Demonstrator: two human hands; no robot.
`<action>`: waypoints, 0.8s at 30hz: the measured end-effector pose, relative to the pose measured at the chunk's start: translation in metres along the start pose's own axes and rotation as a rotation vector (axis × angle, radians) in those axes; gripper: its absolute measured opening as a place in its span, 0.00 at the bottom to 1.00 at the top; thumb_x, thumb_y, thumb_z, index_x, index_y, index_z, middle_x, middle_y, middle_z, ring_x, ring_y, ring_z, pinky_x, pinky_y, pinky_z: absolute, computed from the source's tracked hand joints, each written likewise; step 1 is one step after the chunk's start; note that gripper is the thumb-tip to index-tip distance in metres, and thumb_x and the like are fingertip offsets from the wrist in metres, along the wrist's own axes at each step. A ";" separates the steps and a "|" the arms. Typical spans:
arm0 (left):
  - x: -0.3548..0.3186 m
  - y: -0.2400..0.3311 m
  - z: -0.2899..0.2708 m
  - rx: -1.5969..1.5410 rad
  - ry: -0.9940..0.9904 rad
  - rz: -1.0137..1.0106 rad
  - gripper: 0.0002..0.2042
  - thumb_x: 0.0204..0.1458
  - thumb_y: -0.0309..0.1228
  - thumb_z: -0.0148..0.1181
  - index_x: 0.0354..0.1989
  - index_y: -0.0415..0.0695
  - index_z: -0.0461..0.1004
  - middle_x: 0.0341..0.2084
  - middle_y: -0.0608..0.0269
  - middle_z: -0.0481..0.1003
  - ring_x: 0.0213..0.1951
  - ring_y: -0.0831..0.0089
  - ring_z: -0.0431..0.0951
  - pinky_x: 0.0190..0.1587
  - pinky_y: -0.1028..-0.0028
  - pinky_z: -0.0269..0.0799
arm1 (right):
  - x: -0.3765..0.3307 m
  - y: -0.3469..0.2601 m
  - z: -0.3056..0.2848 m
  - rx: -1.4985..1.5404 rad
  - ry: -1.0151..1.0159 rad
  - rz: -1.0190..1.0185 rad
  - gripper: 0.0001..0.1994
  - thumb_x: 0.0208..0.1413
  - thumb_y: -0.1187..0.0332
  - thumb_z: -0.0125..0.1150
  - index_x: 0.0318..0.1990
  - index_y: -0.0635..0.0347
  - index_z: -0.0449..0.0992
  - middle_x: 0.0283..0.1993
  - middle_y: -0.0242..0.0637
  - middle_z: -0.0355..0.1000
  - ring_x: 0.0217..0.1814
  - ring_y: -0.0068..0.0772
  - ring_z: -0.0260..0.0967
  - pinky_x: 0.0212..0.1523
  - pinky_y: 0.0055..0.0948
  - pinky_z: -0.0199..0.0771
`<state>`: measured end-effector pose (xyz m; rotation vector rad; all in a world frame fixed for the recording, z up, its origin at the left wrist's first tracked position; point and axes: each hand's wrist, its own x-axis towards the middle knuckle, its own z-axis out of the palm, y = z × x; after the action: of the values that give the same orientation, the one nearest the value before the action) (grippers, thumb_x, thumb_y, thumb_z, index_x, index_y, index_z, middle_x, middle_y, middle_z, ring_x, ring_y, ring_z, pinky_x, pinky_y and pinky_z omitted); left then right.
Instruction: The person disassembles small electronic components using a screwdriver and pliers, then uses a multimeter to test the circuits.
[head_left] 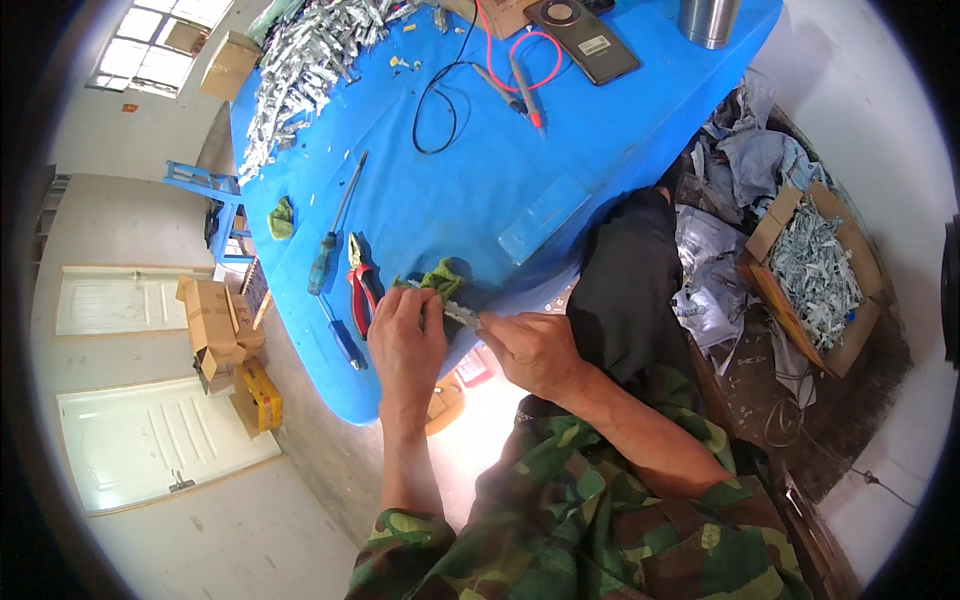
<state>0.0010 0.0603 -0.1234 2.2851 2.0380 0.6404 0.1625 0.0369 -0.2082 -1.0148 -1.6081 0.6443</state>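
Over the near edge of the blue-covered table, my left hand [408, 335] pinches a small silvery-grey strip [462, 315] at its left end. My right hand [538, 352] is closed at the strip's right end, thumb and forefinger together. The fingers hide part of the strip, so its exact kind does not show. A crumpled green cloth [442, 278] lies just beyond my left fingertips. Left of that hand are pliers [362, 288] with red handles, a long screwdriver [324, 262] with a teal handle, and a blue-handled screwdriver [344, 338].
Silvery strips are heaped [305, 80] at the table's far left. Test probes [527, 98] with cables, a dark phone [584, 42] and a steel cup [708, 22] lie farther back. At right, a carton [768, 275] full of strips stands beside plastic bags [708, 265].
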 end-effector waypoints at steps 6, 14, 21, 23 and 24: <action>-0.004 0.011 -0.007 -0.084 -0.025 -0.076 0.03 0.55 0.25 0.65 0.33 0.38 0.80 0.31 0.53 0.77 0.36 0.53 0.79 0.39 0.60 0.74 | -0.003 -0.001 0.001 0.026 0.007 0.023 0.05 0.54 0.73 0.68 0.37 0.61 0.78 0.25 0.41 0.74 0.26 0.46 0.74 0.25 0.42 0.70; -0.032 0.031 0.003 -0.207 -0.031 -0.059 0.02 0.53 0.23 0.65 0.33 0.40 0.79 0.31 0.54 0.78 0.37 0.53 0.79 0.40 0.60 0.74 | -0.003 0.003 0.000 0.121 -0.024 0.047 0.06 0.55 0.75 0.67 0.30 0.60 0.74 0.24 0.43 0.71 0.26 0.51 0.73 0.25 0.43 0.70; -0.013 -0.001 0.005 -0.020 0.065 -0.010 0.02 0.56 0.24 0.63 0.33 0.38 0.78 0.31 0.53 0.77 0.36 0.52 0.78 0.39 0.59 0.73 | -0.001 -0.002 0.002 0.064 0.012 0.034 0.05 0.55 0.73 0.68 0.35 0.61 0.77 0.25 0.43 0.73 0.27 0.49 0.75 0.25 0.43 0.70; -0.007 -0.005 0.003 0.000 0.082 -0.029 0.02 0.57 0.24 0.63 0.34 0.38 0.79 0.31 0.53 0.77 0.35 0.53 0.79 0.39 0.59 0.74 | -0.001 -0.001 0.002 0.053 -0.007 0.035 0.05 0.55 0.72 0.68 0.35 0.60 0.77 0.25 0.43 0.73 0.27 0.49 0.75 0.25 0.43 0.71; -0.004 -0.008 0.002 0.000 0.081 -0.048 0.02 0.57 0.24 0.63 0.34 0.38 0.79 0.31 0.53 0.77 0.35 0.53 0.79 0.39 0.60 0.74 | -0.001 -0.001 0.002 0.047 -0.016 0.036 0.05 0.55 0.72 0.68 0.35 0.60 0.77 0.25 0.43 0.73 0.27 0.49 0.75 0.25 0.43 0.71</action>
<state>-0.0059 0.0585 -0.1288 2.2381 2.1202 0.7426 0.1601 0.0355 -0.2086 -1.0083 -1.5847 0.7138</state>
